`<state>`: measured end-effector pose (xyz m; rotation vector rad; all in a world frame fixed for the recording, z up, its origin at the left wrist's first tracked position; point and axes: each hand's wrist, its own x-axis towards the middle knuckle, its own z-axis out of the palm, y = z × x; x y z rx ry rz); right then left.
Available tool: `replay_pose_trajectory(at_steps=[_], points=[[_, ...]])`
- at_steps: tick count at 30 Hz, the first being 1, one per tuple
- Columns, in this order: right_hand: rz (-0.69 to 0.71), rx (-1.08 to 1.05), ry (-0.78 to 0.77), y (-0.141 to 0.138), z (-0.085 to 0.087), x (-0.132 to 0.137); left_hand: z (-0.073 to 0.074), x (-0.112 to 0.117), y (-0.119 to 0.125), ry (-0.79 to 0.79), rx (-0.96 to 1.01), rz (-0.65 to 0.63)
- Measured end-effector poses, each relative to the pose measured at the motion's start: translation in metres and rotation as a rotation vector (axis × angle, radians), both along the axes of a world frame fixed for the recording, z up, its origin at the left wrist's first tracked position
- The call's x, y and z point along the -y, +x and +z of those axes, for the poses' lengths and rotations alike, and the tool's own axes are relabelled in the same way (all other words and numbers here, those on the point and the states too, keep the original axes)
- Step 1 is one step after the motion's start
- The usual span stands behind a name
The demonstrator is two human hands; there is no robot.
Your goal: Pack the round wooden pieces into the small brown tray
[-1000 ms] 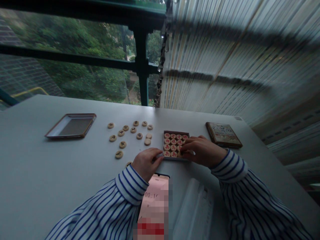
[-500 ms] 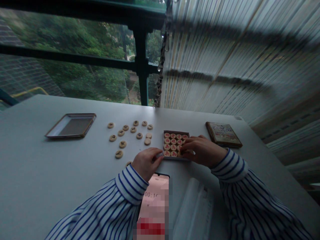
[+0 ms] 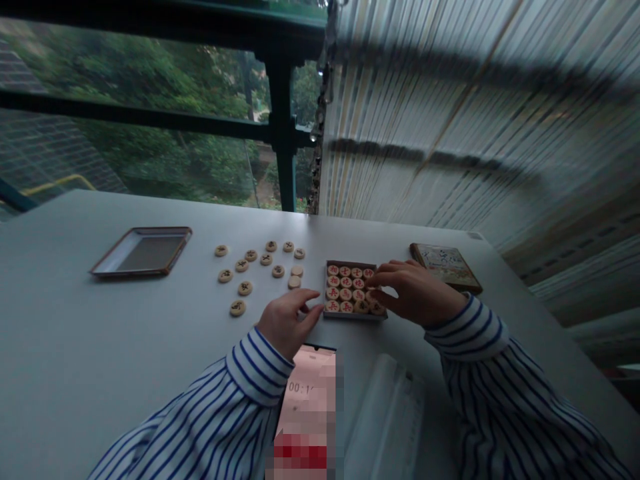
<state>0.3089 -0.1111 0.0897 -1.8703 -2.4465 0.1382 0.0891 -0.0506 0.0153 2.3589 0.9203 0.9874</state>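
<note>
A small shallow box lies before me, packed with rows of round wooden Chinese chess pieces. Most visible faces carry red characters; two darker-marked pieces sit at the right of the near row. Over the box's right side is my right hand, thumb and index finger apart, covering part of the right column; no piece shows between them. Just left of the box, my left hand holds nothing, its thumb and fingers spread. Several loose chess pieces with dark characters are scattered to its upper left.
An open box lid or tray rests at the far left. A closed, picture-covered box lies at the right. Near me are a phone showing a timer and a translucent plastic bag. Window bars rise behind the table.
My right hand has lifted slightly up and right from the near row, uncovering the dark-marked pieces there. My left fingers have drawn away from the box's left edge and spread.
</note>
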Motion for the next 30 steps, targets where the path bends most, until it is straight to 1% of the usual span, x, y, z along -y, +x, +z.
replay_pose_trajectory(at_steps=[4,7,9,12,15,17,20,23,25,27,30], points=[[-0.024,-0.014,0.092,-0.001,0.005,0.0,0.01,-0.004,-0.005,0.015,0.065,0.082],[-0.023,-0.013,0.141,-0.003,0.006,0.0,0.02,-0.008,-0.011,0.011,0.122,0.166],[-0.022,-0.012,0.17,-0.004,0.004,0.0,0.028,-0.012,-0.016,0.006,0.159,0.241],[-0.015,-0.015,0.206,-0.007,0.002,0.0,0.038,-0.017,-0.024,-0.028,0.217,0.4],[-0.006,-0.01,0.215,-0.01,0.001,0.0,0.043,-0.023,-0.031,-0.086,0.269,0.483],[-0.004,-0.003,0.223,-0.013,0.002,0.0,0.044,-0.027,-0.035,-0.137,0.295,0.495],[-0.003,-0.006,0.256,-0.016,0.004,0.001,0.045,-0.032,-0.042,-0.188,0.314,0.474],[-0.006,-0.02,0.303,-0.019,0.006,0.003,0.046,-0.038,-0.052,-0.18,0.308,0.474],[-0.009,-0.036,0.335,-0.021,0.006,0.004,0.045,-0.044,-0.062,-0.158,0.27,0.475],[-0.006,-0.052,0.356,-0.024,0.007,0.004,0.042,-0.05,-0.072,-0.131,0.237,0.473],[0.005,-0.08,0.355,-0.03,0.006,0.004,0.031,-0.059,-0.084,-0.101,0.233,0.488]])
